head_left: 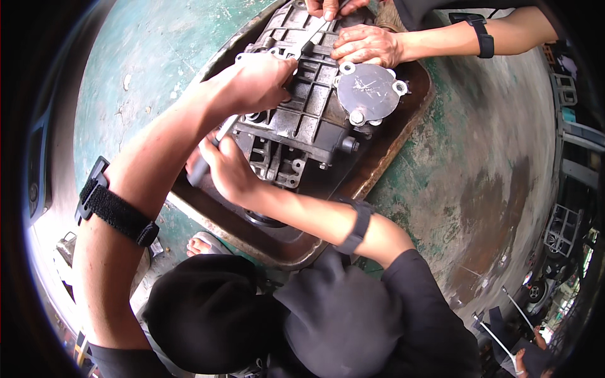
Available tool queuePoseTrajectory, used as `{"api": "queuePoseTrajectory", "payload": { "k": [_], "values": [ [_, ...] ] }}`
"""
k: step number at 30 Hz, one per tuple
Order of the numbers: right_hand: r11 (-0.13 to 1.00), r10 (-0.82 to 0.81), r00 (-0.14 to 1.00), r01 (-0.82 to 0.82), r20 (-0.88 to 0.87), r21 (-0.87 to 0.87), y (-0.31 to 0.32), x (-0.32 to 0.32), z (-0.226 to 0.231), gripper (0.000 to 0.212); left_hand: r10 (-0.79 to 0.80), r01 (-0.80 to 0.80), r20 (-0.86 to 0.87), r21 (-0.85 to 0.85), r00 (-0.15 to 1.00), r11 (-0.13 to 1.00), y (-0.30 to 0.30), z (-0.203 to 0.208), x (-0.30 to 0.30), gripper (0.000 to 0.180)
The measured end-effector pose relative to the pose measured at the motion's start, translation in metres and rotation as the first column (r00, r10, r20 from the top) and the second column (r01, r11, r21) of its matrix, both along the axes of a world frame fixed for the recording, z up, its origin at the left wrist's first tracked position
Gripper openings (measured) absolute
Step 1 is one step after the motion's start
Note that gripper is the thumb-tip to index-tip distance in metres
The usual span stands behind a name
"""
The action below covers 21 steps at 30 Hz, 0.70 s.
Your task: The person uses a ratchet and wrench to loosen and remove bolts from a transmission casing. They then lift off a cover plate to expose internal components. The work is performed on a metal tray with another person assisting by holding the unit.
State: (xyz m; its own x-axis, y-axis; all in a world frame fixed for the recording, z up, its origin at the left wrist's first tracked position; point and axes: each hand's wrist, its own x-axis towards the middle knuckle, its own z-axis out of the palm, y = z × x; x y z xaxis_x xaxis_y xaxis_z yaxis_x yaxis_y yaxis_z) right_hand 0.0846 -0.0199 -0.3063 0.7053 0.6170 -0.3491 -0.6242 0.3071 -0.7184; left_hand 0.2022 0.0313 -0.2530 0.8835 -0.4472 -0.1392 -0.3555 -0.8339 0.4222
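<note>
A grey ribbed metal gearbox casing (309, 113) with a round cover plate (368, 91) lies in a rusty metal tray (384, 154). My right hand (224, 170) grips the dark handle of a long metal tool (200, 169) at the casing's near left side. The tool's shaft runs up under my left hand (258, 82), which is curled over its upper end on top of the casing. Another person's two hands rest on the far end of the casing, one hand (365, 44) flat and the other hand (328, 7) holding a thin metal piece.
The tray sits on a worn green-painted floor (479, 157). A foot in a sandal (205, 242) stands by the tray's near left corner. Dark clothing (328, 315) fills the lower middle. Thin metal rods (504, 321) and metal frames (561, 230) lie at the right.
</note>
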Motion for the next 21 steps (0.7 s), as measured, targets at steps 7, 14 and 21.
{"api": "queuePoseTrajectory", "payload": {
  "k": [7,14,21],
  "values": [
    [0.87,0.415,0.901,-0.433,-0.126,-0.234,-0.122,0.02,0.047,0.013,0.588,-0.636,-0.475,0.075,0.655,0.768,-0.022,0.012,0.005,0.025],
    [0.881,0.386,0.923,-0.366,0.008,-0.3,-0.055,0.01,0.034,0.026,0.181,-0.179,-0.068,0.027,0.981,0.983,-0.009,0.004,-0.001,0.018],
    [0.913,0.253,0.949,-0.298,-0.187,-0.277,-0.028,0.012,0.046,0.021,0.203,-0.196,-0.131,0.064,0.97,0.979,-0.007,0.008,0.002,0.025]
  ]
}}
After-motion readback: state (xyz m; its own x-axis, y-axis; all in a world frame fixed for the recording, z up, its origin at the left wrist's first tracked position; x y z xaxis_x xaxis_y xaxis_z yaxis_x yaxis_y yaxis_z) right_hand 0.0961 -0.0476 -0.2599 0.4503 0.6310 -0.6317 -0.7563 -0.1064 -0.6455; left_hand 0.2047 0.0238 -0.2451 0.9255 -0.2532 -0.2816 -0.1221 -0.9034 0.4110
